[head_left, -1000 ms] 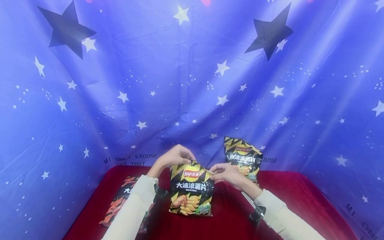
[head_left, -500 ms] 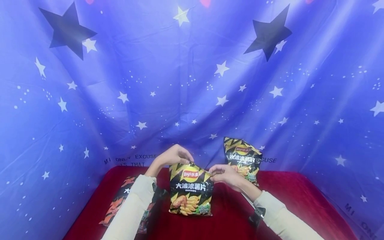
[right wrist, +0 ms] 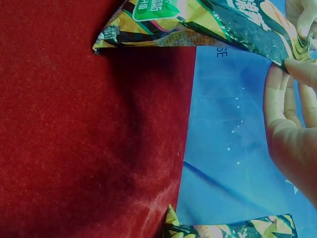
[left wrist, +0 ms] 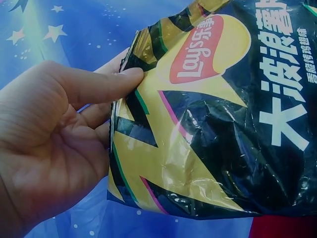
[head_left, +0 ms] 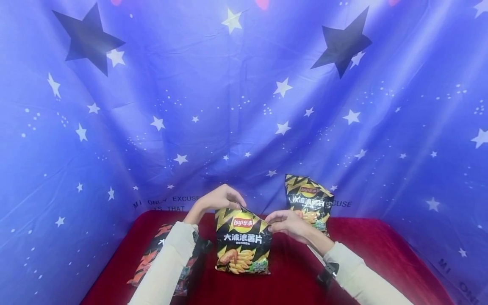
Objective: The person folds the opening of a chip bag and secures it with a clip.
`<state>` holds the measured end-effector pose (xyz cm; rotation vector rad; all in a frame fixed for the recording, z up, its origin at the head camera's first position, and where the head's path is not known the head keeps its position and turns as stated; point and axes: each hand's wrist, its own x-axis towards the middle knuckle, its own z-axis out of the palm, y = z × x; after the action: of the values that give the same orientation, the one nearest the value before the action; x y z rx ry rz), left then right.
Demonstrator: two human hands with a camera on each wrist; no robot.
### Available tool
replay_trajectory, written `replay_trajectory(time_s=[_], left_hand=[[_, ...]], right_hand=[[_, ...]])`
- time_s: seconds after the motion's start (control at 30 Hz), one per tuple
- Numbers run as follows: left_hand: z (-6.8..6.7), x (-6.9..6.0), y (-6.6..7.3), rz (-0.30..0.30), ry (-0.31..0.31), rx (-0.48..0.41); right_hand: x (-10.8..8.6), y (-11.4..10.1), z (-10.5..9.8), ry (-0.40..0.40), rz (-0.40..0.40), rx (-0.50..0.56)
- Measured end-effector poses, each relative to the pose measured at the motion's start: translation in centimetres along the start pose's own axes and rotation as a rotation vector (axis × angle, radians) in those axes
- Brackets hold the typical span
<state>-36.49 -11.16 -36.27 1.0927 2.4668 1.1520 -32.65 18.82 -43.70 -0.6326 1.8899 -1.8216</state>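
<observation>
A black and yellow Lay's potato chip bag (head_left: 244, 248) stands upright at the middle of the red cloth, its printed front toward me. My left hand (head_left: 223, 198) pinches its top edge; in the left wrist view the thumb of that hand (left wrist: 54, 119) lies on the front and the other fingers go behind. With thumb and fingertips, my right hand (head_left: 287, 222) pinches the top right corner. The right wrist view has this hand (right wrist: 299, 124) at the corner of the bag (right wrist: 198, 22), seen side-on. The bag's back is hidden.
Behind my right hand a second black and yellow chip bag (head_left: 309, 199) stands near the cloth's back edge. A red and black chip bag (head_left: 146, 262) lies at the left, partly under my left sleeve. A blue star-patterned curtain (head_left: 244, 106) hangs behind the red cloth (head_left: 381, 254).
</observation>
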Motion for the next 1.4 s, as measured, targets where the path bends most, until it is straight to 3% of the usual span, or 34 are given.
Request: replay_trajectory(time_s=[0.43, 0.73, 1.07, 1.4], left_hand=[[-0.1, -0.3, 0.3, -0.027, -0.02, -0.144], [0.3, 0.1, 0.6, -0.038, 0.04, -0.002], [0.5, 0.1, 1.1, -0.14, 0.052, -0.008], [0.1, -0.1, 1.6, -0.19, 0.021, 0.042]], right_hand=[[0.0, -0.5, -0.2, -0.003, 0.055, -0.038], [0.2, -0.7, -0.1, 0.012, 0.08, -0.07], [0.2, -0.9, 0.0, 0.0, 0.097, -0.075], [0.4, -1.2, 0.2, 0.034, 0.063, -0.054]])
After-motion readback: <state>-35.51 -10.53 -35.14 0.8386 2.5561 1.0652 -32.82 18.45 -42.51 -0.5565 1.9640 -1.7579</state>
